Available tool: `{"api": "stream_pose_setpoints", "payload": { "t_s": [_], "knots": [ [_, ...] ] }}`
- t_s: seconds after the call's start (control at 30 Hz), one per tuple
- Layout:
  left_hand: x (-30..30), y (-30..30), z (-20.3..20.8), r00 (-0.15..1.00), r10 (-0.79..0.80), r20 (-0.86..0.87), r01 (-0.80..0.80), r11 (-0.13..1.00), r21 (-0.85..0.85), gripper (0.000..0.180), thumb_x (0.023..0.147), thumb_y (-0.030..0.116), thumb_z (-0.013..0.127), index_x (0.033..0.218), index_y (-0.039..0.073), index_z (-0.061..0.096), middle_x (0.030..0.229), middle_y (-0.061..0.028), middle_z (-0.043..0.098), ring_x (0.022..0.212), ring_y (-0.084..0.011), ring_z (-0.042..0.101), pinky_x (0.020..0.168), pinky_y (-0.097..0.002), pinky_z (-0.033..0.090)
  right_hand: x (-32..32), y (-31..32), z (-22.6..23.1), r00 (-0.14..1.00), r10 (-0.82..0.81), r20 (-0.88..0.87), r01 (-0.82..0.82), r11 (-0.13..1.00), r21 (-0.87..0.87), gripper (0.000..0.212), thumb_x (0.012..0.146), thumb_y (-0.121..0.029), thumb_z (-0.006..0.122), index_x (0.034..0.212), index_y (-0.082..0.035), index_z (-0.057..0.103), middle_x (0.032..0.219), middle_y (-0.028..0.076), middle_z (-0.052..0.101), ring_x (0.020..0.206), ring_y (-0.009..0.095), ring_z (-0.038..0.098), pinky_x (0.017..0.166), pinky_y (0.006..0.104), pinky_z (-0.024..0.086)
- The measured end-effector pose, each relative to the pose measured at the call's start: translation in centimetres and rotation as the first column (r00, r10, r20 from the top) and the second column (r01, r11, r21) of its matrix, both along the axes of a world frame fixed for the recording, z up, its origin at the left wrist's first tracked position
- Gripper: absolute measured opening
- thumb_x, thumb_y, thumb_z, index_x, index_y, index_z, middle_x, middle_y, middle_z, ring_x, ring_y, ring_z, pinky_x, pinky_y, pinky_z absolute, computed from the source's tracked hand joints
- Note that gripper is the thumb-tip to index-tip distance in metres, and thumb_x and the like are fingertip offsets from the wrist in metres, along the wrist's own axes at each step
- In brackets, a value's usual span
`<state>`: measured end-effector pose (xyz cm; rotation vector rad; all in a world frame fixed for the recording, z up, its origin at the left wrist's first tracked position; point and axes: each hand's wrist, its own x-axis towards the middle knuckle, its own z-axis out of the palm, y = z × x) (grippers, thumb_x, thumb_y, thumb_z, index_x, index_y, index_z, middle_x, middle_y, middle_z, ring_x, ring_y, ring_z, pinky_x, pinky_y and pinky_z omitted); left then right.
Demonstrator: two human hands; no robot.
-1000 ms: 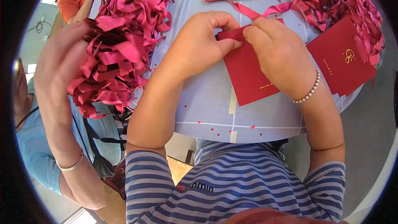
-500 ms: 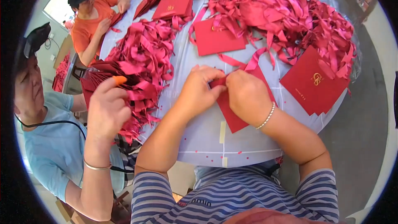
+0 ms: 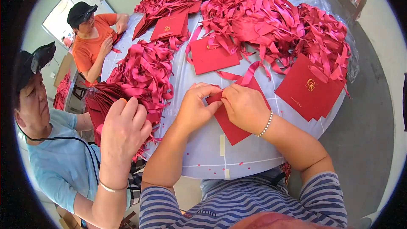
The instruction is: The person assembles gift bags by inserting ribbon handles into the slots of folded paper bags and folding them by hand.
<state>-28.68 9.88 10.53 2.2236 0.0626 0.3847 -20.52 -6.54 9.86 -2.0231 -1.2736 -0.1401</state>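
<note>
A red paper gift bag (image 3: 235, 132) lies flat on the table in front of me, under both hands. My left hand (image 3: 196, 107) is closed, its thumb and forefinger pinching the bag's upper left corner. Close beside it, my right hand (image 3: 246, 107) is closed too, its fingertips pinched together at the bag's upper edge. Whatever tiny part sits between the right fingertips is hidden. A pink-red ribbon (image 3: 251, 73) rises in a loop just beyond my right hand.
Finished-looking red bags (image 3: 308, 89) overlap at the right. Another bag (image 3: 214, 57) lies ahead, before a large heap of ribbons (image 3: 254, 17). More ribboned bags (image 3: 148, 70) are piled at left, where a co-worker's raised hand (image 3: 125, 133) comes close. A second person (image 3: 91, 38) sits at the far left.
The view has shifted slightly. Both my hands stay at the bag's top edge, the right fingertips drawn into a tighter pinch. The nearby co-worker's hand has moved right and down.
</note>
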Motion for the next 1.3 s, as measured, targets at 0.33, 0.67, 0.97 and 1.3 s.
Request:
{"api": "stream_pose_setpoints", "payload": {
  "t_s": [0.33,0.67,0.97,1.3],
  "knots": [
    [-0.3,-0.8,0.7,1.0,0.017,-0.006,-0.016,0.993,0.119,0.027,0.073,0.011,0.077,0.099,0.009,0.071,0.096,-0.0055,0.069,0.102,-0.0226,0.062,0.112,-0.058,0.018,2.9,-3.2,3.7,0.983,-0.094,0.155,0.083,0.993,0.08,0.021,0.078,-0.015,0.071,0.096,-0.005,0.067,0.086,0.011,0.063,0.075,0.032,0.063,0.066,0.0418,0.052],
    [-0.7,-0.8,1.3,0.985,-0.16,-0.062,0.168,0.974,0.152,0.027,0.078,0.014,0.073,0.104,0.011,0.07,0.101,-0.0043,0.068,0.106,-0.0218,0.062,0.109,-0.0634,0.018,3.2,-2.4,3.9,0.968,0.249,0.044,-0.244,0.966,-0.086,0.013,0.073,-0.006,0.069,0.085,-0.004,0.066,0.077,0.012,0.063,0.078,0.033,0.056,0.073,0.0427,0.044],
    [-0.8,1.7,1.4,0.887,-0.417,-0.197,0.393,0.907,-0.149,0.022,0.092,0.013,0.06,0.112,0.007,0.069,0.102,-0.0082,0.071,0.098,-0.0197,0.066,0.1,-0.0427,0.04,2.3,-2.0,3.9,0.957,0.29,0.018,-0.289,0.956,-0.052,0.016,0.067,-0.003,0.075,0.08,-0.004,0.066,0.076,0.011,0.063,0.078,0.032,0.055,0.071,0.0414,0.044],
    [-0.5,2.1,0.7,0.866,-0.481,-0.14,0.462,0.875,-0.145,0.03,0.075,0.0,0.068,0.103,0.008,0.074,0.093,-0.0134,0.072,0.084,-0.0226,0.067,0.08,-0.0332,0.05,1.9,-1.8,4.0,0.905,0.419,-0.078,-0.425,0.902,-0.078,0.019,0.066,0.001,0.075,0.081,-0.007,0.066,0.075,0.008,0.063,0.078,0.029,0.056,0.09,0.044,0.042]
  ]
}}
